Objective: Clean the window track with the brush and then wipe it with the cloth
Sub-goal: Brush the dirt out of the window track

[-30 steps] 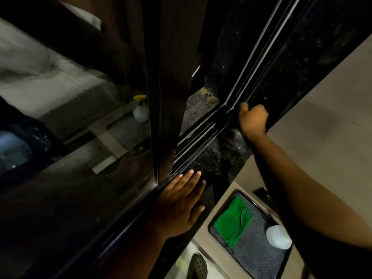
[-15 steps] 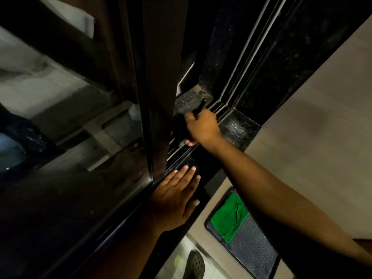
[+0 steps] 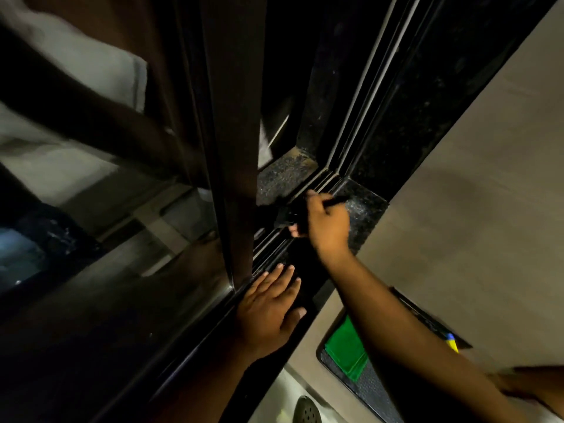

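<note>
Because the window track is narrow and dark, I keep my right hand closed around the brush, its handle end poking out past my knuckles away from the sliding frame and the bristle head angled down into the track's grooves beside that frame. From here I judge the brushing step is underway, with the wipe not yet begun. My left hand lies flat and open, holding nothing, on the sill just nearer me along the track, likely to steady me. Well below the track, the green cloth waits on a dark tray on the counter, partly hidden by my right forearm.
</note>
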Demonstrator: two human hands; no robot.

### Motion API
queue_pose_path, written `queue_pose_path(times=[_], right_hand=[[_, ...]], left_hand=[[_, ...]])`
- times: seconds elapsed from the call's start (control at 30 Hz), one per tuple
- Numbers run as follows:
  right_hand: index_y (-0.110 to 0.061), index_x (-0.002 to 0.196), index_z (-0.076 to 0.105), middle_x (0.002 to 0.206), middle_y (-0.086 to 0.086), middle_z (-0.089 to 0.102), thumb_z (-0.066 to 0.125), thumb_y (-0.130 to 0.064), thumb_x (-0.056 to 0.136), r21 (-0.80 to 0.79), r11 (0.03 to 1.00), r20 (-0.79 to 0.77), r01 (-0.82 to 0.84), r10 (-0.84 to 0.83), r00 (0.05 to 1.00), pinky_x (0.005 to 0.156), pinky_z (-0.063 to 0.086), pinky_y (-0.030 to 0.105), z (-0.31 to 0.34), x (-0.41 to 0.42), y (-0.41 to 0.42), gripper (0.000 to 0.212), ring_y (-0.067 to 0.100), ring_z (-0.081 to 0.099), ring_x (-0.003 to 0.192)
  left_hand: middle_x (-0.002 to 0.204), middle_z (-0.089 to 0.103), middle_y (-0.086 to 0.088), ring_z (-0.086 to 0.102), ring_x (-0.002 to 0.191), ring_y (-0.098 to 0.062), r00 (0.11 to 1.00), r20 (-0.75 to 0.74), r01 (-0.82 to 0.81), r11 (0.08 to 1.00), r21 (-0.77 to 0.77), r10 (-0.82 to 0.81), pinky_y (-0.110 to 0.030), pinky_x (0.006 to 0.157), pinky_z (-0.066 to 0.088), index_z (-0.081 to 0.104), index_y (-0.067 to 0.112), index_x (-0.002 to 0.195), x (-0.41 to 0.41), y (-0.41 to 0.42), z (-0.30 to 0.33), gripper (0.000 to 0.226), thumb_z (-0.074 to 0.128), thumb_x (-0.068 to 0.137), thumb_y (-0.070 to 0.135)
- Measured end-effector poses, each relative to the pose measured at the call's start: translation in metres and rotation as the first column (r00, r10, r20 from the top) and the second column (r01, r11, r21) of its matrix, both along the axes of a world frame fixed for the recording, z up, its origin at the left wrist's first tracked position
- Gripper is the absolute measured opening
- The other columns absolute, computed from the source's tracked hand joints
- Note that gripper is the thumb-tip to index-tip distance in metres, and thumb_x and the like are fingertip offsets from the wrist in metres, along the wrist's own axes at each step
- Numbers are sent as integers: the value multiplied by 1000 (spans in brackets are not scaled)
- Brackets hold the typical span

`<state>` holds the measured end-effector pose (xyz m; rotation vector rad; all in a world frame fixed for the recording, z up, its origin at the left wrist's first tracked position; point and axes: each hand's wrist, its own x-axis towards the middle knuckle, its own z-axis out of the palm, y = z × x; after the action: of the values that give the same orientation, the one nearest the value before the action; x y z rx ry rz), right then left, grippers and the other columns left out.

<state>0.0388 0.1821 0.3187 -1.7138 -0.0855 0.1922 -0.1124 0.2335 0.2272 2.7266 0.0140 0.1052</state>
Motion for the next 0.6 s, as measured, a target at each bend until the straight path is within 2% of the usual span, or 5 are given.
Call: queue_pose_path(times=[0.1, 0.17, 0.27, 0.5, 0.6], right_hand=[[-23, 58, 58, 54, 8, 65, 58, -33, 94, 145, 980, -12, 134, -133, 991, 55, 58, 44, 2, -9, -30, 38, 32, 67, 54], [-26, 58, 60, 54, 7, 65, 59, -35, 93, 198, 973, 24, 121, -128, 991, 56, 57, 41, 2, -22, -45, 36, 30, 67, 56], [-26, 59, 61, 56, 0, 62, 58, -37, 92, 162, 980, 105, 119, -137, 985, 56, 51, 36, 5, -37, -61, 35, 21, 61, 57], [-26, 123, 61, 114, 0, 69, 67, -13, 86, -39, 994, 24, -106, 107, 994, 83, 56, 28, 3, -28, -118, 39, 12, 66, 99], [-18, 103, 67, 94, 14, 65, 45, 7, 92, -80, 997, -245, -22, 1, 970, 59, 51, 29, 0, -16, -155, 35, 18, 62, 69]], left_hand=[[136, 58, -6, 47, 132, -23, 879, -316, -456, 439, -774, 356, -30, 102, 36, 60, 16, 129, 24, -21, 39, 44, 38, 102, 42], [123, 63, -1, 53, 123, -21, 802, -489, -494, -77, -866, 344, -32, 98, 37, 57, 15, 130, 46, -30, 65, 48, 32, 102, 45], [100, 66, 3, 59, 103, -17, 798, -561, -464, -369, -805, 221, -34, 91, 42, 61, 16, 111, 73, -35, 95, 43, 35, 101, 48], [87, 62, 1, 61, 71, -8, 822, -523, -438, -336, -833, 224, -22, 58, 46, 56, 18, 102, 106, -41, 129, 13, 51, 100, 30], [83, 58, 0, 57, 61, -8, 890, -374, -367, -78, -927, 260, -19, 49, 40, 53, 18, 94, 108, -26, 144, 6, 53, 99, 21]])
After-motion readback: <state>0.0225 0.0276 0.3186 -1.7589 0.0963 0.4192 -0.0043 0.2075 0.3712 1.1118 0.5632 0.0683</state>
